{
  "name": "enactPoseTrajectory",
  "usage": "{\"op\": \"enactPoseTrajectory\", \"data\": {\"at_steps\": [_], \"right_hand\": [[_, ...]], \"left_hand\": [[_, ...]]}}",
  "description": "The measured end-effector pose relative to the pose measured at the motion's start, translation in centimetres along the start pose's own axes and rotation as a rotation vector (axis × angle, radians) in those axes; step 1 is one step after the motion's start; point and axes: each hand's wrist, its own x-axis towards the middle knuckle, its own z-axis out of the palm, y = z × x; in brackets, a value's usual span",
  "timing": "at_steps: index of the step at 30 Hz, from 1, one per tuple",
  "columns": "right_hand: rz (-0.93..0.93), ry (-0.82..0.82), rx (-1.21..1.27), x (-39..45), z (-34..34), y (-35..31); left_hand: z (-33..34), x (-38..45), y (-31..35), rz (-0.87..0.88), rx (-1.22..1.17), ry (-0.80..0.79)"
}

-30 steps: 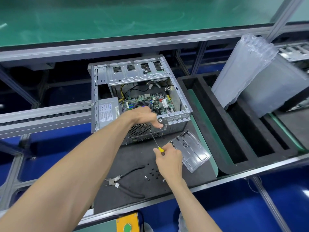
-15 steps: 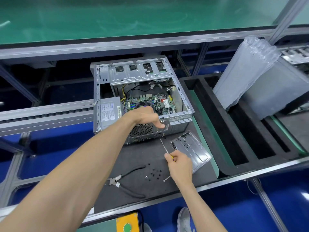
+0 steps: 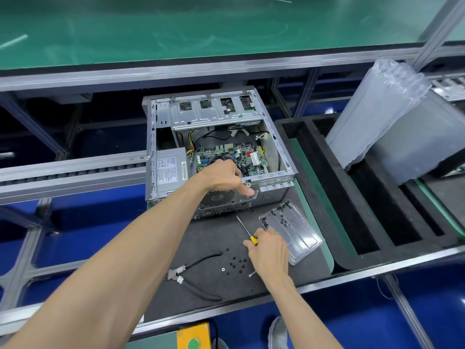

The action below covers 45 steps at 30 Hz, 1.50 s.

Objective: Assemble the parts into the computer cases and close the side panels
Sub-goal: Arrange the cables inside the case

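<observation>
**benchrat:** So the open computer case (image 3: 219,157) is lying on its side on the dark surface (image 3: 201,298), side panel off, motherboard (image 3: 234,154) and power supply (image 3: 171,170) already inside. Left hand (image 3: 224,177) sits on the rear edge, fingers curled, index finger pressing a small metal bracket near the fan grille (image 3: 218,197). Right hand (image 3: 270,253) has its grip closed round a yellow-handled screwdriver (image 3: 247,231), tip pointing up toward the case but not touching it.

**solderjoe:** Where are the screws?

**benchrat:** Some loose black screws (image 3: 236,265) just beside the right hand, more in the clear plastic tray (image 3: 299,238). Pliers (image 3: 196,275) lie off to the left.

**solderjoe:** How would you handle that case?

**benchrat:** My guess: stiff sheet steel, fairly heavy with the supply in, so it won't slide much under a pressing finger. Edges look thin, probably sharp, so hold it by the folded frame rails, not the cutouts. Stay off the board, that's the fragile bit. The screws are tiny and will roll; pinch one at a time.
</observation>
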Motion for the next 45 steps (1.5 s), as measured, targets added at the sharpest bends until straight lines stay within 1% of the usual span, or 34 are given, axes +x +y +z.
{"op": "enactPoseTrajectory", "data": {"at_steps": [2,4,9,11,14,15,16,17,20,25,27,29,33,35,39,42,44,45], "right_hand": [[-0.005,0.003,0.044,0.1,-0.4,0.0],[-0.021,0.05,0.122,0.4,-1.3,-0.2],[-0.11,0.342,0.363,2.2,-6.4,-0.5],[-0.17,0.418,0.431,3.8,-9.0,-0.6],[-0.281,0.433,0.479,7.0,-12.5,-0.9],[-0.319,0.416,0.494,8.2,-13.4,-1.0],[-0.351,0.379,0.506,9.5,-14.2,-1.2],[-0.375,0.325,0.507,10.6,-14.8,-1.3],[-0.43,0.122,0.445,14.0,-15.8,-2.1],[-0.568,-0.274,0.108,18.0,-14.6,-4.4],[-0.602,-0.398,0.012,19.1,-13.6,-5.2],[-0.613,-0.503,-0.059,20.0,-12.8,-5.6],[-0.604,-0.64,-0.187,21.2,-11.5,-5.5],[-0.616,-0.691,-0.262,21.1,-11.3,-5.6],[-0.548,-0.778,-0.262,21.2,-11.2,-5.8],[-0.488,-0.851,-0.304,21.1,-11.5,-6.2],[-0.464,-0.876,-0.253,21.2,-11.9,-6.5],[-0.462,-0.88,-0.209,21.3,-12.1,-6.5]], "left_hand": [[0.0,-0.1,0.0,0.013,-0.019,0.021],[0.0,-0.1,-0.2,0.035,-0.019,0.023],[-0.1,0.0,-0.4,0.056,-0.063,-0.021],[-0.4,-0.4,-0.3,0.076,-0.156,-0.029],[-0.3,-0.3,-0.4,-0.027,-0.281,0.06],[-0.2,0.1,-0.4,-0.063,-0.257,0.084],[-0.1,0.5,-0.5,-0.086,-0.192,0.097],[-0.2,0.7,-0.4,-0.108,-0.143,0.077],[-0.4,1.8,-0.5,-0.185,-0.1,0.0],[-0.8,3.8,-0.8,-0.283,0.06,-0.148],[-0.8,4.7,-0.3,-0.29,0.12,-0.251],[-0.8,5.5,0.3,-0.285,0.15,-0.316],[-0.7,5.9,1.7,-0.273,0.163,-0.357],[-0.6,5.9,2.1,-0.255,0.156,-0.332],[-0.5,5.4,1.7,-0.293,0.077,-0.264],[-1.0,5.0,1.4,-0.301,0.049,-0.324],[-1.2,4.8,1.1,-0.293,-0.028,-0.311],[-1.2,4.6,0.8,-0.29,-0.095,-0.27]]}}
